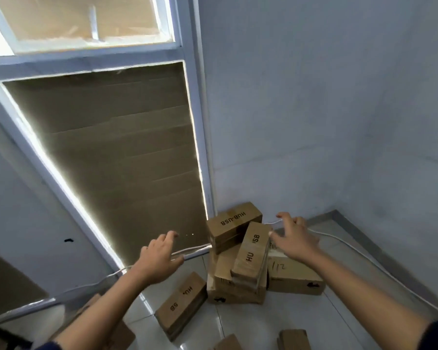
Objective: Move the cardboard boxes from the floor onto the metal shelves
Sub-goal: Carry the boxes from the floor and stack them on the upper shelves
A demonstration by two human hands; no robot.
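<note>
by the look of things i am early in this job, or at least far from finished: a good number of brown cardboard boxes lie on the pale glossy tiled floor point(276, 322) in the corner, and no metal shelf shows anywhere in my view, so i cannot say how many have gone up.

my left hand point(159, 258) is spread wide with fingers apart, holding nothing. my right hand point(292, 239) is the same, open and empty, fingers fanned. both reach forward toward the heap.

between my two hands, and a little beyond and below them, leans the tilted brown cardboard box printed "hub usb" point(252, 253), resting on top of a larger brown carton point(225, 281). my right fingertips are just beside its far upper corner; whether they touch it i cannot tell. behind it, further from me, sits the second brown "hub-usb" box point(234, 221) against the window frame. under my right wrist lies a wide brown carton with handwriting on it point(292, 274). below my left hand, nearer to me, a long brown box lies flat on the tiles point(181, 305), well apart from my palm. more box corners show at the near edge. a white cable point(352, 248) runs along the wall foot beyond my right hand.

i judge the tilted box is my next pick, taken from both sides.
</note>
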